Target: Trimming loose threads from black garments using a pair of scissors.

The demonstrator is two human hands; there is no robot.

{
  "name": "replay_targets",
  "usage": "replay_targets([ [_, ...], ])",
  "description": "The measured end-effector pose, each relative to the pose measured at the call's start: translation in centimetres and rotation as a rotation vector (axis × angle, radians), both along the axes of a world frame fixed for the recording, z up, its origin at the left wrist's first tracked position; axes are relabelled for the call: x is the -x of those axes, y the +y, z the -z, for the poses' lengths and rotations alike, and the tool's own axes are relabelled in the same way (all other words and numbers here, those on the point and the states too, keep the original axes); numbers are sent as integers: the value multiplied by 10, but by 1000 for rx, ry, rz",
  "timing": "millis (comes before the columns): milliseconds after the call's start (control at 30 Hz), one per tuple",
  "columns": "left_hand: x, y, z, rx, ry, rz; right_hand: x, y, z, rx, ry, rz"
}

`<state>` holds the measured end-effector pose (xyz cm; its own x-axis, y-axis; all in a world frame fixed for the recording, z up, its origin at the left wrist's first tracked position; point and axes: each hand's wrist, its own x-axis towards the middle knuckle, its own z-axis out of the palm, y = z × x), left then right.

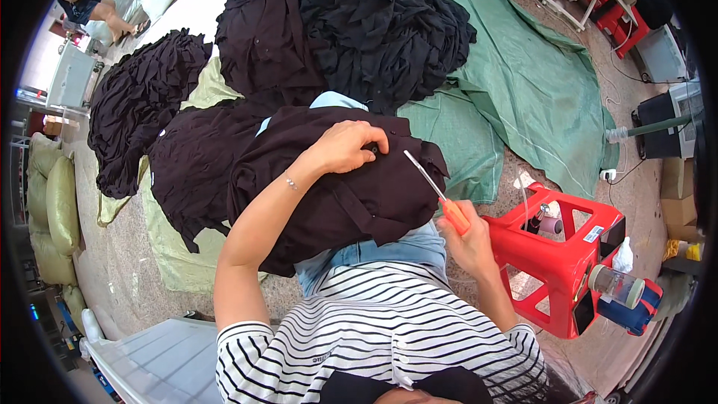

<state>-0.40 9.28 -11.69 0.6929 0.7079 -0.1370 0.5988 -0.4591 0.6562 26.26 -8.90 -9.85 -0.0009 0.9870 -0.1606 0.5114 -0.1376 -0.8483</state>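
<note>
Concrete floor (120, 254) spreads under the whole scene, partly covered by a green tarpaulin (538, 97) on the far right and a pale green sheet (172, 254) on the left, and at its middle a dark brown garment (351, 194) lies draped over the person's lap, on top of blue denim (396, 251) that shows at its near edge. On the upper part of this garment rests the left hand (345, 146), fingers curled together and pinching the cloth near a small dark spot that may be a button, though that is too small to tell. Just right of the garment's near edge, the right hand (467, 243) is closed around the orange handle of a slim tool (437, 191), whose thin pale shaft slants up and left so that its tip lies over the cloth close to the left fingers. A thin bracelet (290, 181) sits on the left wrist, and a black-and-white striped top (374, 329) fills the near centre. Further out, heaps of dark garments (374, 22) pile up on the far side, with another heap (142, 105) to the far left. At the right stands a red plastic stool (568, 254) with a spool of thread (550, 224) on it and a clear bottle (617, 284) at its near right corner. Stuffed pale sacks (56, 209) line the left edge
</note>
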Motion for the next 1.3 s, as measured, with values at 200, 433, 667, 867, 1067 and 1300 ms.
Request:
replay_targets([
  [200,-8,-3,-18,172,-32,-245,-1,2,-27,-93,-256,-95],
  [433,-18,-11,-1,-137,201,-155,3,5,-48,-32,-447,-125],
  [667,-14,-7,2,-252,220,-88,4,10,-56,-71,-476,-107],
  [867,-18,-9,-3,-282,199,-122,6,11,-49,-140,-432,-125],
  [1067,1,-15,-5,-117,-218,-280,12,15,-49,-166,-423,-155],
  [1300,9,-17,-3,146,-318,-441,23,18,-51,-166,-444,-153],
])
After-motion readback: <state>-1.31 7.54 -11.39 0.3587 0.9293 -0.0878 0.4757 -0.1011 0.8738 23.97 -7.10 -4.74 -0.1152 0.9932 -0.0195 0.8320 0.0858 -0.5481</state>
